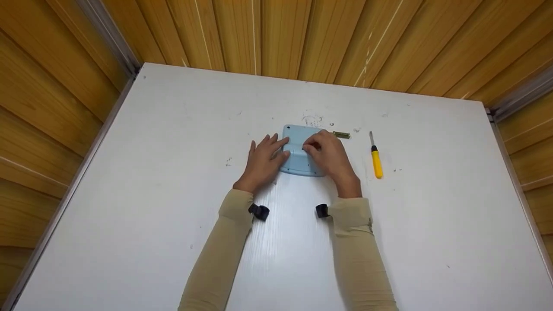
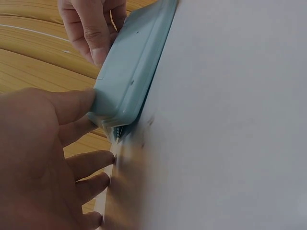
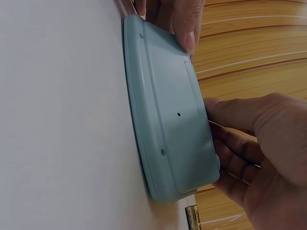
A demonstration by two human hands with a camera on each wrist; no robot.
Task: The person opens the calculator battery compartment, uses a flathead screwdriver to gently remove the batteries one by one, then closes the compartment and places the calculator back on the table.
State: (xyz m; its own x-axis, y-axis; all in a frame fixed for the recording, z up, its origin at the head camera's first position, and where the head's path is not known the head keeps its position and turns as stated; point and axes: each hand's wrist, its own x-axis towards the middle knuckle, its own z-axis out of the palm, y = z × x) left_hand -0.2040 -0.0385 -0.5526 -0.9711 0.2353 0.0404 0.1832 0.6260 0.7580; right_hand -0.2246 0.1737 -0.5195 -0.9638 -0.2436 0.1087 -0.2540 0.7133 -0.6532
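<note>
A light blue plastic housing (image 1: pixel 298 166) with small holes in its upward side lies on the white table. My left hand (image 1: pixel 262 164) rests at its left edge. The thumb and index finger touch the housing, and the other fingers are spread and fairly straight. Over the raised middle step of the housing, my right hand (image 1: pixel 330 155) has its thumb and index fingertips together at a tiny dark piece, too small to tell what it is. In the right wrist view the thumb (image 3: pixel 235 112) meets the step's edge, with the other fingers curled behind the housing.
A gold and dark battery (image 1: pixel 341 135) lies just beyond the housing's right side. Further right is a screwdriver (image 1: pixel 376 162) with a yellow handle, its tip pointing away. Wooden slat walls (image 1: pixel 281 34) stand around the white table (image 1: pixel 181 142).
</note>
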